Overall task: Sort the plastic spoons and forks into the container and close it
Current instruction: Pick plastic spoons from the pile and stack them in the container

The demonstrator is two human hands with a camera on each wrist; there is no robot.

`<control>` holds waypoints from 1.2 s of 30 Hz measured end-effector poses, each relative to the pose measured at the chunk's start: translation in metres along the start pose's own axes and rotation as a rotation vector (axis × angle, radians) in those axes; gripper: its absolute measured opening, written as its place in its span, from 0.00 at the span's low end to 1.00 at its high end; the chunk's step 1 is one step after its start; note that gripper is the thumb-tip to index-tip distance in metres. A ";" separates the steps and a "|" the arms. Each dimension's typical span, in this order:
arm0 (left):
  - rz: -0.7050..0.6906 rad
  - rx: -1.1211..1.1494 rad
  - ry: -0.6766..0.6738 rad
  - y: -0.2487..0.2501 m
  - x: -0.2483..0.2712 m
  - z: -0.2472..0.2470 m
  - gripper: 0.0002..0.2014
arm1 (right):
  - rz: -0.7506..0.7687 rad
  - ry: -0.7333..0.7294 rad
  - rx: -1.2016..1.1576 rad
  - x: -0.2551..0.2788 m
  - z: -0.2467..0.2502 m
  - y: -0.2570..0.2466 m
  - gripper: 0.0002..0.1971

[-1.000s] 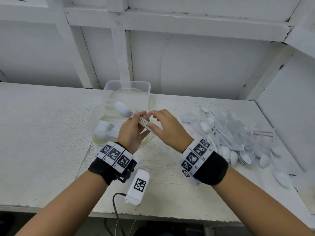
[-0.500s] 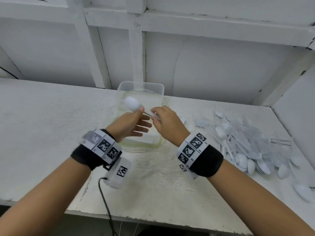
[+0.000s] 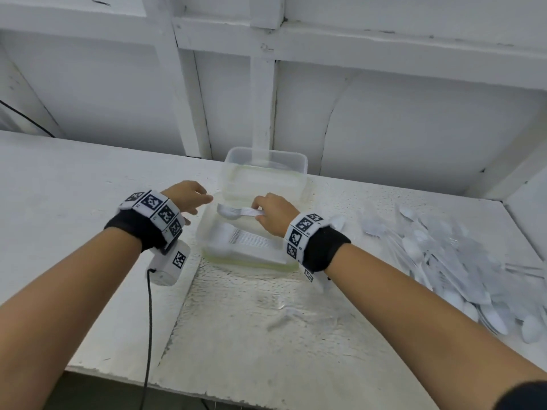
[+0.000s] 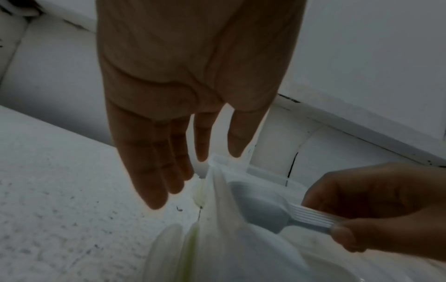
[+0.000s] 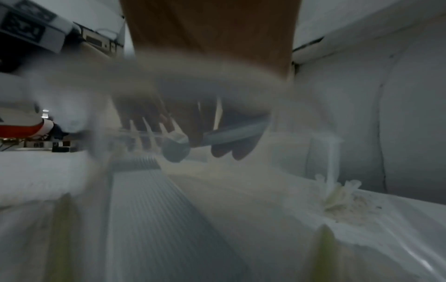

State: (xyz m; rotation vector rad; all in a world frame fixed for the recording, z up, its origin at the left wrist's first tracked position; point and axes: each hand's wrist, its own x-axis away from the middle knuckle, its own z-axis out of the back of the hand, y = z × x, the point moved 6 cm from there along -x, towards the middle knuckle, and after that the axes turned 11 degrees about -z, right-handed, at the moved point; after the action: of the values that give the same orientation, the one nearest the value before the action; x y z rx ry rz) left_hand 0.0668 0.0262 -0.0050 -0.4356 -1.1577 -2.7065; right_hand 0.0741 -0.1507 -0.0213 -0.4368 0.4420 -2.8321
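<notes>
Both forearms reach in from the lower corners of the head view toward the clear container at frame centre on the white bench. The right hand hovers over the open box, fingers and thumb pinching the handles of a nested stack of spoons whose bowls point left. The left hand hangs just left of the container with fingers straight and spread, holding nothing.

Half a second ago the left hand shared the stack above the box; it has since let go and drawn aside, and the right hand has lowered the spoons into the container alone.

A second, larger stack lies on the container floor in the head view, and the raised lid stands at the back. A loose pile of cutlery spreads along the right of the frame. The left wrist view shows the open palm and the ribbed handles in the right fingers; the right wrist view is blurred, yet shows fork tines inside, unseen from above.
</notes>
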 end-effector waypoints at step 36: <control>0.026 0.190 0.047 -0.012 -0.007 -0.011 0.15 | -0.027 -0.227 0.008 -0.003 -0.015 0.016 0.19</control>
State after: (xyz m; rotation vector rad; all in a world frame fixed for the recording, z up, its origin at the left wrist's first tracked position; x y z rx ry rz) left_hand 0.0683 0.0266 -0.0224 -0.3541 -1.3697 -2.5392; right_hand 0.0747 -0.1608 -0.0408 -0.7571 0.3819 -2.7642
